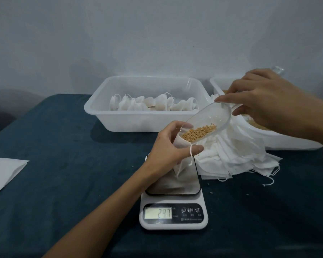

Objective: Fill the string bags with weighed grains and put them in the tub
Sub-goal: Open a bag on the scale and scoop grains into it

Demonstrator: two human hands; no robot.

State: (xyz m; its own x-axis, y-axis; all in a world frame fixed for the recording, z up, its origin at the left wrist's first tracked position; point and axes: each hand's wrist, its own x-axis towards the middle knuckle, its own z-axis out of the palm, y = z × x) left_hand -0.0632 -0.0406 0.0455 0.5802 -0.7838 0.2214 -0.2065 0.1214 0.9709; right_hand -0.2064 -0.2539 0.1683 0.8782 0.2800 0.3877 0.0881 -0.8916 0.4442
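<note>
A small white string bag [177,146] of thin, soft fabric hung over the steel plate of a kitchen scale [172,207], its mouth held wide and its drawstring dangling. The left hand [168,148] pinched the bag's rim between curled fingers and thumb, the forearm reaching in from the near left. A clear plastic scoop [207,120], rounded and trough-shaped, tilted down into the bag's mouth with golden-brown grains [199,133] gathered at its lower lip. The right hand [265,101] gripped the scoop's handle from above, fingers curled round it, wrist raised, coming in from the right. The two hands were apart, joined only through scoop and bag. The scale's white body sat near centre on the tabletop [63,183], which was covered in dark blue, velvety cloth; its lit display read 29.7. Just right of the scale lay a loose heap of flat empty bags [237,157] with trailing strings. Farther back stood a white rectangular plastic tub [138,120] holding filled, plump bags [151,104]. A second white container [287,142] at far right held more grain. A white sheet [2,172] lay at the left edge.
</note>
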